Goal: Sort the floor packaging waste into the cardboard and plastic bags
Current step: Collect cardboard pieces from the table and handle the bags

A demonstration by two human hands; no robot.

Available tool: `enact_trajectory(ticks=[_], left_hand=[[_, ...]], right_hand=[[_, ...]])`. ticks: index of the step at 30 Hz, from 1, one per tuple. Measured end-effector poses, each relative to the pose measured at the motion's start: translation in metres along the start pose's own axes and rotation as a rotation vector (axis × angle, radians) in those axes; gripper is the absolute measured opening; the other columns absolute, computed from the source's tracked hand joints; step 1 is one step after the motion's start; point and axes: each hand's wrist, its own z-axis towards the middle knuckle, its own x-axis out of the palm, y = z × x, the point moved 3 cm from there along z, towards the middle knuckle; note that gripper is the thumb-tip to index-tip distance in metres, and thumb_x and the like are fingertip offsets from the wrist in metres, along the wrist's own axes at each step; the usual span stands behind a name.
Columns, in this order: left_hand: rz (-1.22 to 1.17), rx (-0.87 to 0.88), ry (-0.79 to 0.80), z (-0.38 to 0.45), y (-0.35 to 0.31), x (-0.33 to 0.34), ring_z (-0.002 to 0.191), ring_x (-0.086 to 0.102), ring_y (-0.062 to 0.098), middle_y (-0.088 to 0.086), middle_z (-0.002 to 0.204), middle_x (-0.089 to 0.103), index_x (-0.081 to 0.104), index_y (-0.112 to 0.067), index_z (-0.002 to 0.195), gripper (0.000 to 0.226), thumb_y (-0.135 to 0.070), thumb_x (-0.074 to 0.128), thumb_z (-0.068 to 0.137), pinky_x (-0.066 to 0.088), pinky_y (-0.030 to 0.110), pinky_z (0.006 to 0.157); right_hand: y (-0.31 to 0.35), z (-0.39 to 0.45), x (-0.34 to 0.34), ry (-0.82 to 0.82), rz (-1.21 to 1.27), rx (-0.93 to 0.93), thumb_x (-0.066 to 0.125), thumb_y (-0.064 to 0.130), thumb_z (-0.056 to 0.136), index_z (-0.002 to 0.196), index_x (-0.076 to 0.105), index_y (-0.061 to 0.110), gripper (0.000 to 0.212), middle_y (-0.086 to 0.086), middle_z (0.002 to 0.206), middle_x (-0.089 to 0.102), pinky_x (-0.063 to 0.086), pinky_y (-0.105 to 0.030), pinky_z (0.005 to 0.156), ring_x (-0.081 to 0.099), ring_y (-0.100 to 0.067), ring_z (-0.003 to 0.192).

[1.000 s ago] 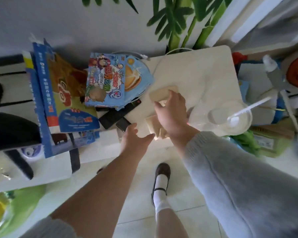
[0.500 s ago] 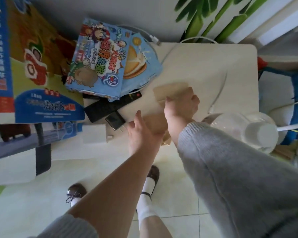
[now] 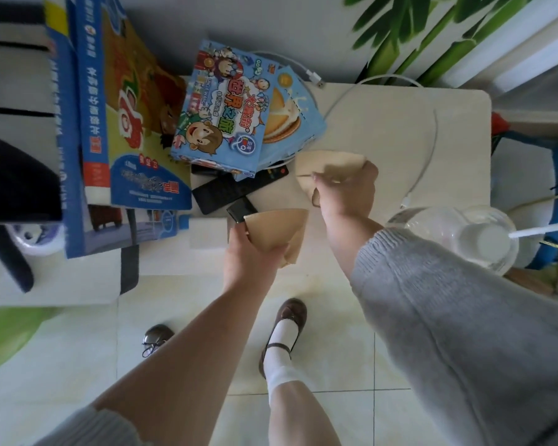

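My left hand (image 3: 250,252) grips a tan cardboard piece (image 3: 277,228) at the near edge of the white table (image 3: 384,123). My right hand (image 3: 347,194) holds a second tan cardboard piece (image 3: 329,164) just above the tabletop, a little farther back. The two pieces are apart. Colourful printed boxes (image 3: 226,111) lie stacked at the table's left end, and a large blue and yellow carton (image 3: 116,123) leans further left. A clear plastic cup lid with a straw (image 3: 464,236) sits under my right forearm.
Black remotes (image 3: 236,191) lie beside the boxes. A white cable (image 3: 429,149) curves across the table. A plant (image 3: 406,33) stands behind it, a blue-framed seat (image 3: 548,188) to the right, a dark chair (image 3: 10,175) at the left. My shoes (image 3: 284,320) are on pale floor tiles.
My left hand has closed on the nearer cardboard piece. My right hand lifted the other piece away from it, so the two now sit apart. The view moved in over the table.
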Motion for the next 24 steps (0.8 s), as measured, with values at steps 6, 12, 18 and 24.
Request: enact_trajectory(ticks=[6,12,18,24], left_hand=[[-0.087,-0.060,-0.014,-0.050,0.018,-0.044,0.085,0.056,0.017,-0.003,0.104,0.056,0.042,-0.018,0.126,0.061,-0.027,0.074,0.075,0.048,0.027,0.063],[-0.202,-0.054,-0.056,-0.106,0.044,-0.118,0.094,0.059,0.019,0.002,0.111,0.061,0.046,-0.016,0.129,0.066,-0.026,0.077,0.072,0.044,0.020,0.059],[-0.272,-0.029,-0.156,-0.144,0.089,-0.214,0.091,0.062,0.022,0.006,0.107,0.065,0.052,-0.012,0.120,0.061,-0.027,0.079,0.068,0.042,0.022,0.057],[-0.420,-0.079,-0.277,-0.178,0.164,-0.314,0.088,0.056,0.021,0.003,0.103,0.060,0.047,-0.017,0.106,0.053,-0.024,0.079,0.064,0.041,0.023,0.058]], right_hand=[[0.017,-0.071,-0.034,-0.055,0.028,-0.111,0.072,0.017,0.079,0.128,0.042,0.009,0.059,-0.007,0.122,0.060,0.031,-0.004,0.072,0.059,-0.020,0.107],[0.022,-0.163,-0.071,0.006,0.021,-0.105,0.066,0.018,0.083,0.118,0.051,0.004,0.041,-0.010,0.116,0.062,0.043,-0.022,0.081,0.060,-0.025,0.105],[0.031,-0.267,-0.055,0.198,-0.038,-0.128,0.066,0.022,0.084,0.115,0.052,0.007,0.038,-0.006,0.114,0.060,0.041,-0.024,0.076,0.056,-0.018,0.094],[0.031,-0.377,0.007,0.364,-0.137,-0.176,0.067,0.025,0.082,0.114,0.054,0.007,0.039,-0.006,0.114,0.059,0.040,-0.024,0.077,0.056,-0.019,0.095]])
